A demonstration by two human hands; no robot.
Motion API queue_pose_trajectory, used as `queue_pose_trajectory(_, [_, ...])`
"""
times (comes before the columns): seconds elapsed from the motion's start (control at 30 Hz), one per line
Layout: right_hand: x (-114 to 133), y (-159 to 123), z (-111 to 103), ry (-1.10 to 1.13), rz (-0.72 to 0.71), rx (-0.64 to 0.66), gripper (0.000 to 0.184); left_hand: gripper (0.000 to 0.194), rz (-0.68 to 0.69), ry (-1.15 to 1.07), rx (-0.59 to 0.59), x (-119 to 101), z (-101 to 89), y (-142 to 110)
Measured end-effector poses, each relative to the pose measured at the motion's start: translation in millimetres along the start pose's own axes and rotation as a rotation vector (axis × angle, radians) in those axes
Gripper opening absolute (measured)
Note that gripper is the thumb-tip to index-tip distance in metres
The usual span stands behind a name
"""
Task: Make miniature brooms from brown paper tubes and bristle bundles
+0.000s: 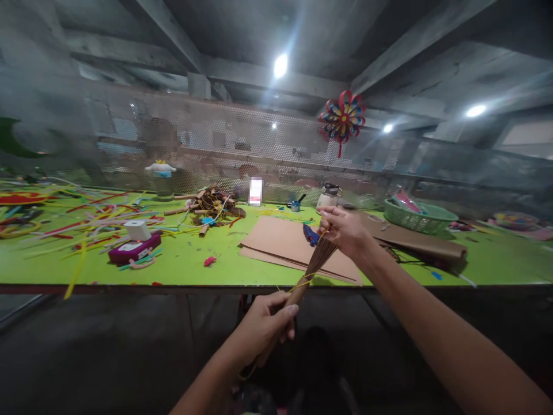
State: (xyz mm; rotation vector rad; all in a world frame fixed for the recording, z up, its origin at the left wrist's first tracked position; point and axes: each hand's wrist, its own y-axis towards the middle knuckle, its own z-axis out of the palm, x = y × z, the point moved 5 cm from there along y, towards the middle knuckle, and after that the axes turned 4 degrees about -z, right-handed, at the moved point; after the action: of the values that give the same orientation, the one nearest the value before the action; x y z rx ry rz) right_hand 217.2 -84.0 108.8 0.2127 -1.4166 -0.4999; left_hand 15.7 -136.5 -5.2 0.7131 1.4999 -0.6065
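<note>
The person's left hand (270,323) grips a slim, brown, paper-like bundle (318,258) slanting between both hands; the right hand (345,227), farther forward, seems to pinch a thin yellow strand (308,276) wrapping it. Firm hold and even tension should help.

At five o'clock we see a matt, papery bundle (318,257); at six, matt card-like sheets (276,237) on a smooth tabletop (253,276); at three, a plastic basket (425,223); at nine, a smooth white plastic block (137,230); at twelve, a perforated, metal-looking panel (242,124).
</note>
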Motion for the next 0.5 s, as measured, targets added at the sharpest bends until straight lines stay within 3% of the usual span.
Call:
queue_pose_trajectory(0.1, [2, -1, 6, 0.062, 0.003, 0.035, 0.024, 0.032, -0.021, -0.084, 0.039, 4, -1.8, -1])
queue_pose_trajectory(0.2, [12, -4, 7, 0.102, -0.019, 0.102, 0.02, 0.034, -0.001, -0.065, -0.007, 5, -6.3, -2])
queue_pose_trajectory(0.4, [29, -12, 3, 0.115, 0.025, 0.274, 0.013, 0.023, 0.334, 0.532, -0.282, -9, -20.9, -7])
queue_pose_trajectory(0.5, [28, -14, 1, 0.074, 0.104, 0.28, 0.018, 0.025, 0.394, 0.75, -0.365, -7, -26.7, -7])
